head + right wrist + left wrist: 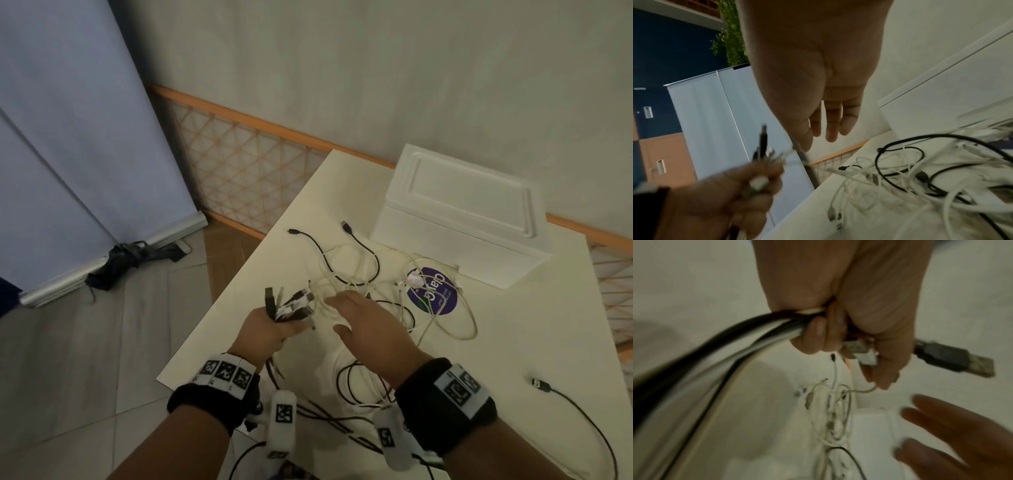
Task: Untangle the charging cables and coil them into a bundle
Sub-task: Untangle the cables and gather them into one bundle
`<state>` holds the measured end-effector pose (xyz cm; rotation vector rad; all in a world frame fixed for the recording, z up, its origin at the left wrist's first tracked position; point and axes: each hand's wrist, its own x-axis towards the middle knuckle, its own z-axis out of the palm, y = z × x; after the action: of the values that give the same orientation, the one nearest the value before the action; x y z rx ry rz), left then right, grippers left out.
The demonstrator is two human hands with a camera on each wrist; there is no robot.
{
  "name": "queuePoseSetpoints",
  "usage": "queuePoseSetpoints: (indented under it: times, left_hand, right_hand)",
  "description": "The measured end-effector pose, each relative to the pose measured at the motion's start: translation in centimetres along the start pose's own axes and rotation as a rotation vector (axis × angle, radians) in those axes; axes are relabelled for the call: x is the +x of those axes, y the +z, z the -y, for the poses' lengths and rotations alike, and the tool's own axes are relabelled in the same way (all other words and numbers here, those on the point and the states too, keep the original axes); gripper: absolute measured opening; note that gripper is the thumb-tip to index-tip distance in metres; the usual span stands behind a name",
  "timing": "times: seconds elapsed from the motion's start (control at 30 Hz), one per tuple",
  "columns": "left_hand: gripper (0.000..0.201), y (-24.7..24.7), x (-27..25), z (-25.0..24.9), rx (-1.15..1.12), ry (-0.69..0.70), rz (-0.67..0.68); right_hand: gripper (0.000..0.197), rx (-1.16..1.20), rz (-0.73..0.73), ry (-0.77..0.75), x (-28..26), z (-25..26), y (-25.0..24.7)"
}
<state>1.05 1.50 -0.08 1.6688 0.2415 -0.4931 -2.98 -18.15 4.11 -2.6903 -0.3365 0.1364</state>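
Observation:
A tangle of black and white charging cables (370, 284) sprawls over the white table (513, 325). My left hand (270, 329) grips a bunch of cable ends (291, 305), their USB plugs sticking up past the fingers; in the left wrist view the fist (838, 331) wraps black and white cords (725, 340) and a black USB plug (953, 360) juts out. My right hand (363, 325) hovers flat over the tangle with straight fingers (832, 126), holding nothing. More loops (363, 387) hang below my wrists.
A white box (462, 219) stands at the table's far side, beside a purple round sticker (433, 291). One black cable (582, 418) lies alone at the right. The table's left edge drops to a tiled floor (102, 342); a blue banner stand (68, 154) stands at left.

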Motion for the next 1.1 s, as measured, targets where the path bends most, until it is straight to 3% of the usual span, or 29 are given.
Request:
queuePoseSetpoints:
  times: [0.07, 0.17, 0.2, 0.33, 0.47, 0.57, 0.67, 0.77, 0.9, 0.97, 1.03, 1.1]
  left_hand:
    - [0.011, 0.7, -0.8, -1.7, -0.212, 0.037, 0.129]
    - [0.016, 1.6, -0.9, -3.1, -0.424, 0.062, 0.19]
    - [0.011, 1.7, -0.8, -3.4, -0.518, 0.061, 0.198]
    - [0.03, 1.9, -0.1, -4.2, -0.773, 0.033, 0.189]
    - [0.005, 3.3, 0.2, -5.3, -0.78, 0.073, 0.193]
    - [0.027, 5.0, 0.0, -6.2, -0.672, 0.095, 0.233]
    - [0.018, 6.1, -0.2, -7.0, -0.575, 0.125, 0.188]
    - [0.025, 5.8, -0.1, -7.9, -0.701, 0.126, 0.119]
    - [0.025, 2.4, -0.8, -10.5, -0.935, 0.25, 0.101]
    - [0.037, 0.8, -2.0, -12.2, -0.915, 0.332, 0.175]
    - [0.043, 0.3, -2.7, -12.8, -0.814, 0.379, 0.145]
    - [0.034, 0.7, -2.6, -12.2, -0.628, 0.405, 0.081]
  right_hand:
    - [0.05, -0.038, 0.047, -0.02, 1.0, -0.1, 0.4]
    - [0.029, -0.018, 0.045, -0.019, 2.0, -0.1, 0.2]
    - [0.026, 0.03, 0.008, 0.0, 2.2, -0.1, -0.2]
    - [0.021, 0.3, -0.23, 0.121, 2.3, -0.4, -2.4]
    - [0.022, 0.38, -0.205, 0.17, 2.5, -0.5, -3.7]
    - [0.016, 0.265, -0.139, 0.123, 2.5, -0.1, -3.6]
    - [0.02, 0.155, -0.082, 0.05, 2.1, 0.6, -3.0]
    - [0.02, 0.052, -0.086, 0.05, 1.6, -0.3, -2.6]
    - [0.018, -0.034, 0.102, 0.171, -0.2, -4.2, -1.1]
    - [0.016, 0.006, 0.089, 0.257, -0.2, -5.7, -0.7]
    - [0.014, 0.038, 0.042, 0.326, 0.6, -5.9, -1.4]
    - [0.017, 0.086, -0.104, 0.351, 1.1, -5.0, -3.3]
